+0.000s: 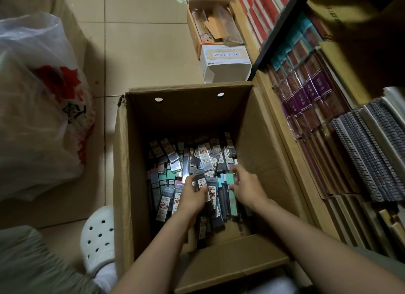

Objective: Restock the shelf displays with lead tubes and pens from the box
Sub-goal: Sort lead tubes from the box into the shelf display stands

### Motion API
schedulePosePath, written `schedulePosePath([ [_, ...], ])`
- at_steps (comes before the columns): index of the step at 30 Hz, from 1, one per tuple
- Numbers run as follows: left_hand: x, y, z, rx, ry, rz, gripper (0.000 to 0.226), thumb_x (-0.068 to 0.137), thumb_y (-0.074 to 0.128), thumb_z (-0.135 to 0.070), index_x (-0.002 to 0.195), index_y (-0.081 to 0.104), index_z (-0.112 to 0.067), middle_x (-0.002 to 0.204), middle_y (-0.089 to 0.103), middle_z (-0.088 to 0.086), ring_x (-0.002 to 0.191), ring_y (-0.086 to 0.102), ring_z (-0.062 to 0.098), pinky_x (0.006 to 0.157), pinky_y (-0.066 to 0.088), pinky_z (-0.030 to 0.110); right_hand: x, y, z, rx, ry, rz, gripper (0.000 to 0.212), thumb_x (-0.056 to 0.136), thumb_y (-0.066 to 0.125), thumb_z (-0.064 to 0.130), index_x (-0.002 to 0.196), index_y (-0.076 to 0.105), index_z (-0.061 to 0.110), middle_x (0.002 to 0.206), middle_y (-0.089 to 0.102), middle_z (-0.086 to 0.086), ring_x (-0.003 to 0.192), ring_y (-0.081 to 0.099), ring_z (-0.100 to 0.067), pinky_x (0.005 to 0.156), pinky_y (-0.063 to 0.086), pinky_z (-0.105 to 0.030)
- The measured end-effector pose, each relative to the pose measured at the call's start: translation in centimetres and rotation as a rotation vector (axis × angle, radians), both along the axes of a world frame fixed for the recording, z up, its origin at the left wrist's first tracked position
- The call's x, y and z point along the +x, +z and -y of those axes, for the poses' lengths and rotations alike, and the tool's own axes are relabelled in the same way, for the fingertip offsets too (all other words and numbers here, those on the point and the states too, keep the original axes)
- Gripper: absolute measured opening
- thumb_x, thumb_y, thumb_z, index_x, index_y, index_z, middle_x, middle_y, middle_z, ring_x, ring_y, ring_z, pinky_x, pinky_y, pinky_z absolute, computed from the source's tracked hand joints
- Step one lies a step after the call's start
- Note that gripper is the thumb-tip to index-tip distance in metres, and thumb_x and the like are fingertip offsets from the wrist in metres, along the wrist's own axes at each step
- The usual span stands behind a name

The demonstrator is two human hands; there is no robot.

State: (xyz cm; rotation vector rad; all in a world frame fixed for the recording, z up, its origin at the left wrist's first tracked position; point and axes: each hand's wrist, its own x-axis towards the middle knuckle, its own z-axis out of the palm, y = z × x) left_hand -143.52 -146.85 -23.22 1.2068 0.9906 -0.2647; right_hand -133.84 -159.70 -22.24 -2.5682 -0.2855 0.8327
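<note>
A tall open cardboard box [131, 162] stands on the floor, its bottom covered with several flat lead tubes [171, 157] in grey, teal and pink packs. Both my hands are down inside it. My left hand [192, 195] grips a small bunch of grey lead tubes [202, 181] with white and red labels. My right hand [245, 188] pinches a teal-capped lead tube [230, 179] among several upright ones. The shelf [285, 127] with its displays runs along the right.
Stacked notebooks and wrapped packs [311, 90] fill the shelf at right. A white carton [225, 61] and a small open box [210, 24] sit on the tiles beyond the big box. A plastic bag [39, 101] lies at left; a white clog [98, 239] is beside the box.
</note>
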Motion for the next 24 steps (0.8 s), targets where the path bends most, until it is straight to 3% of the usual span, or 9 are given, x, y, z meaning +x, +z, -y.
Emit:
schedulePosePath([
  [2, 0.0, 0.3, 0.0, -0.01, -0.019, 0.018, 0.034, 0.099, 0.048, -0.009, 0.13, 0.042, -0.022, 0.117, 0.062, 0.01, 0.101, 0.065, 0.029, 0.088, 0.055, 0.052, 0.7, 1.0, -0.6, 0.159, -0.107, -0.07, 0.033, 0.089, 0.066, 0.005, 0.112, 0.055, 0.026, 0.089, 0.061, 0.001, 0.077, 0.062, -0.007, 0.056, 0.05, -0.015],
  [5, 0.0, 0.6, 0.0, -0.071, -0.024, 0.055, 0.031, 0.099, 0.051, -0.013, 0.127, 0.044, -0.022, 0.112, 0.065, 0.01, 0.096, 0.068, 0.027, 0.084, 0.057, 0.048, 0.8, 1.9, -1.7, 0.382, -0.211, -0.266, 0.031, 0.087, 0.067, 0.0, 0.111, 0.057, 0.019, 0.088, 0.061, -0.005, 0.074, 0.066, -0.015, 0.054, 0.054, -0.019],
  [8, -0.3, 0.7, 0.0, -0.091, -0.077, 0.091, 0.037, 0.095, 0.06, -0.019, 0.128, 0.044, -0.026, 0.11, 0.066, 0.005, 0.094, 0.069, 0.021, 0.075, 0.059, 0.038, 0.2, 1.8, -2.3, 0.457, -0.202, -0.312, 0.031, 0.087, 0.067, -0.001, 0.113, 0.058, 0.014, 0.088, 0.063, -0.008, 0.073, 0.066, -0.017, 0.056, 0.056, -0.021],
  [11, -0.5, 0.4, -0.3, -0.059, -0.046, 0.067, 0.043, 0.092, 0.063, -0.015, 0.127, 0.042, -0.029, 0.112, 0.065, 0.005, 0.095, 0.068, 0.022, 0.075, 0.059, 0.039, -0.2, 1.1, -2.3, 0.519, -0.301, -0.327, 0.022, 0.091, 0.065, 0.006, 0.112, 0.062, 0.012, 0.098, 0.065, -0.013, 0.075, 0.066, -0.016, 0.057, 0.057, -0.021],
  [13, -0.6, 0.3, -0.5, -0.059, 0.024, 0.058, 0.04, 0.093, 0.062, -0.012, 0.123, 0.042, -0.028, 0.109, 0.066, 0.005, 0.091, 0.068, 0.021, 0.067, 0.058, 0.034, -0.2, 0.2, -1.7, 0.332, -0.313, -0.174, 0.018, 0.092, 0.065, 0.014, 0.11, 0.064, 0.017, 0.1, 0.066, -0.007, 0.08, 0.066, -0.015, 0.064, 0.057, -0.022],
  [16, -0.5, 0.1, -0.7, -0.095, 0.11, 0.047, 0.038, 0.092, 0.063, -0.009, 0.122, 0.044, -0.024, 0.107, 0.067, 0.007, 0.09, 0.068, 0.022, 0.065, 0.056, 0.033, -0.5, -1.1, -0.7, 0.013, -0.178, -0.049, 0.031, 0.088, 0.071, 0.022, 0.117, 0.062, 0.016, 0.088, 0.065, 0.002, 0.078, 0.062, -0.012, 0.067, 0.048, -0.02],
  [18, -0.5, -0.1, -0.8, -0.097, 0.121, 0.041, 0.037, 0.092, 0.063, -0.009, 0.121, 0.045, -0.024, 0.106, 0.068, 0.006, 0.089, 0.069, 0.022, 0.064, 0.056, 0.033, -1.1, -2.0, -0.8, -0.032, -0.16, -0.059, 0.038, 0.085, 0.075, 0.027, 0.118, 0.06, 0.014, 0.09, 0.066, -0.001, 0.079, 0.062, -0.013, 0.063, 0.045, -0.019],
  [20, -0.6, -0.4, -0.8, -0.087, 0.123, 0.041, 0.036, 0.091, 0.064, -0.009, 0.119, 0.047, -0.024, 0.104, 0.068, 0.004, 0.087, 0.069, 0.02, 0.063, 0.056, 0.032, -1.5, -2.7, -1.1, -0.068, -0.156, -0.031, 0.04, 0.082, 0.077, 0.029, 0.115, 0.061, 0.014, 0.097, 0.068, -0.005, 0.086, 0.064, -0.017, 0.071, 0.048, -0.023],
  [24, -0.6, -0.8, -0.7, -0.064, 0.108, 0.042, 0.038, 0.091, 0.064, -0.009, 0.122, 0.047, -0.023, 0.106, 0.068, 0.006, 0.091, 0.069, 0.023, 0.076, 0.059, 0.041, -0.7, -3.0, -1.1, -0.085, -0.178, -0.032, 0.023, 0.084, 0.075, 0.019, 0.105, 0.066, 0.015, 0.098, 0.07, -0.007, 0.088, 0.066, -0.02, 0.08, 0.055, -0.031],
])
